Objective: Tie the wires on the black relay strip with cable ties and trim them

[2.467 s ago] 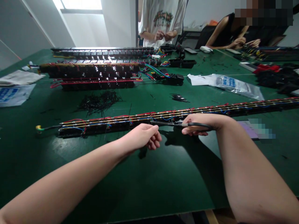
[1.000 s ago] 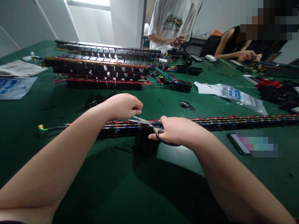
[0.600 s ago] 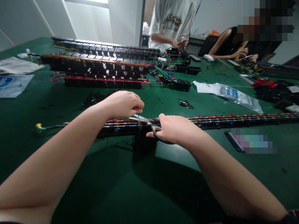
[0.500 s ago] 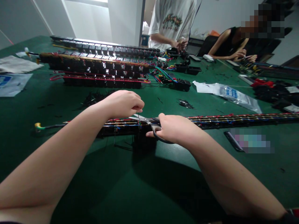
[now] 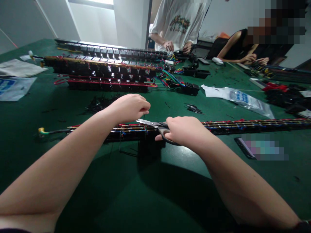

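My right hand (image 5: 186, 130) is wrapped round the handles of a pair of scissors (image 5: 152, 124), whose blades point left above a long black wired strip (image 5: 230, 126). The blades look nearly together. My left hand (image 5: 133, 106) is closed in a pinch just beyond the blade tips. A thin dark end, apparently a cable tie tail (image 5: 144, 116), shows below its fingertips. Red, yellow and blue wires run along the strip, which lies across the table under both hands. More thin black tails (image 5: 128, 152) stick out on the strip's near side.
Several wired black assemblies (image 5: 102, 69) lie behind. Black offcuts are heaped in one pile (image 5: 99, 103) and a smaller one (image 5: 193, 108). A phone (image 5: 257, 148), a plastic bag (image 5: 243, 97) and a yellow connector (image 5: 41, 131) lie around. Two people work across the green table (image 5: 116, 200).
The scissors have moved slightly right and their blades have come closer together. The left hand stays almost in place. The hands of the person in the white shirt have moved apart.
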{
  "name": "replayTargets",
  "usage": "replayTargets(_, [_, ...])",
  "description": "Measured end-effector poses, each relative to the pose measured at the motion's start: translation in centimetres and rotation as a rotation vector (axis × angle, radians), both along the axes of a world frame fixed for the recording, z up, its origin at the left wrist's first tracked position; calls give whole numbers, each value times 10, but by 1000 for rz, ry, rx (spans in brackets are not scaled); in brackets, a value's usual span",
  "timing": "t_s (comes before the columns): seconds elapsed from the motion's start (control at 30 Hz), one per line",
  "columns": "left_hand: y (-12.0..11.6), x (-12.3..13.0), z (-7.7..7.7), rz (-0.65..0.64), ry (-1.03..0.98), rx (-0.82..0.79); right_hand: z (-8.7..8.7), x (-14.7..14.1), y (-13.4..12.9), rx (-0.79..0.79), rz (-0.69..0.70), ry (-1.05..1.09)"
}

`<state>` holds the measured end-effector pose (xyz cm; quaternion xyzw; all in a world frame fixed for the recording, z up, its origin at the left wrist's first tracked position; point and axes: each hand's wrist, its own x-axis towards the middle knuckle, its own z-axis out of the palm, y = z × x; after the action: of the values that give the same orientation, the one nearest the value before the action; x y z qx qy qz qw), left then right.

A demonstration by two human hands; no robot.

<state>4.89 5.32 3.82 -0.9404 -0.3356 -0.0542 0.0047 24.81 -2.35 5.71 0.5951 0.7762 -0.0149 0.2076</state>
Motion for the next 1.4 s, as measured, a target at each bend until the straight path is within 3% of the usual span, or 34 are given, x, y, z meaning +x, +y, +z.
replayTargets(0.1, [2,-6,7,108,-4,-9,2,2,4,4,0,-19])
replayTargets(0.3, [5,-28,21,505,254,-186,4,8,5,43,-72,63])
replayTargets(0.47, [8,-41,25,614,355,-363,3,1,-4,69,7,105])
replayTargets(0.73, [2,-48,39,448,425,-573,-9,-22,-18,104,92,154])
replayTargets(1.1, [-12,-37,50,398,474,-512,-13,-64,-18,123,37,168])
replayTargets(1.4, [-11,-39,47,338,434,-467,-17,-72,-15,114,65,158])
